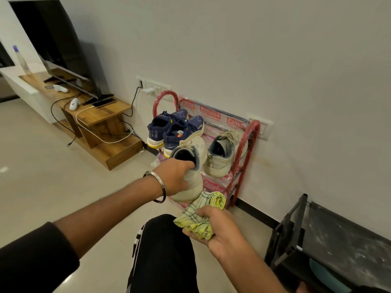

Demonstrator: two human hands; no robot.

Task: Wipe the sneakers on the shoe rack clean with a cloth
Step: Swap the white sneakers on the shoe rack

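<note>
While the left hand point(176, 176) is gripping the pale sneaker point(191, 166) at the heel collar, fingers hooked inside the opening, the shoe is hanging just in front of the shoe rack point(243, 153), lifted off its top shelf. Heel is pointing toward the person, toe toward the rack; that is probably keeping the side and heel exposed for wiping. The right hand point(218, 231) is clutching the bunched yellow-green cloth point(203, 214) in a closed fist, directly below the held shoe's heel, with the cloth's top edge touching or nearly touching the sole; hard to tell which from this angle. Judging by the pose, wiping on this shoe is about to start or is between strokes.

Its mate, the second pale sneaker point(222, 153), is sitting on the rack's top shelf toward the right side, toe toward the wall. The navy pair point(175, 132) is occupying the left of that same shelf, side by side, heels outward. Both are waiting their turn, I'd say.

Left of the rack, a wooden TV unit point(101, 115) is carrying a screen and trailing cables. Right of the rack, a dark low stand point(330, 235) is standing against the wall. The person's dark-trousered knee point(165, 250) is raised in front of the rack, below both hands.
</note>
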